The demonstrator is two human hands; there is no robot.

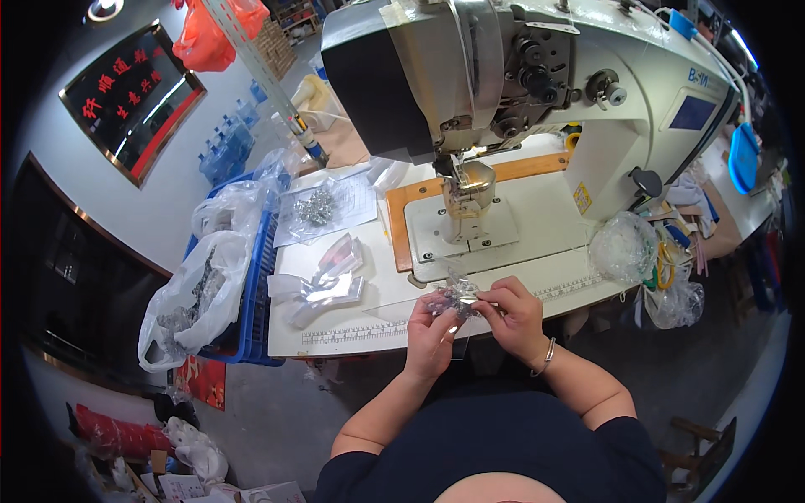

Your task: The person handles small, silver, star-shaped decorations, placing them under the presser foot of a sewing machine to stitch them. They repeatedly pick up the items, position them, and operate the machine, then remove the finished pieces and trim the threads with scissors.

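Note:
Both hands meet over the front edge of a white sewing table, just before the post of an industrial sewing machine (616, 126). Between them is a shiny, crumpled clear-and-silver piece (459, 293), whose exact kind I cannot make out. My left hand (429, 342) pinches it from the left, thumb and fingers bent. On the other side, my right hand (515, 320) grips it with thumb and forefinger, and a bracelet circles that wrist. Left of the hands lie flat strips of clear plastic (323, 289). Behind those, a heap of small silvery pieces (314, 207) rests on a sheet.
A ruler strip (352, 332) runs along the table's front edge. At the left stands a blue crate (262, 285) with white plastic bags (197, 293). Toward the right edge sit a bundled clear bag (625, 246) and yellow-handled scissors (665, 264). The machine's needle area overhangs the metal bed plate.

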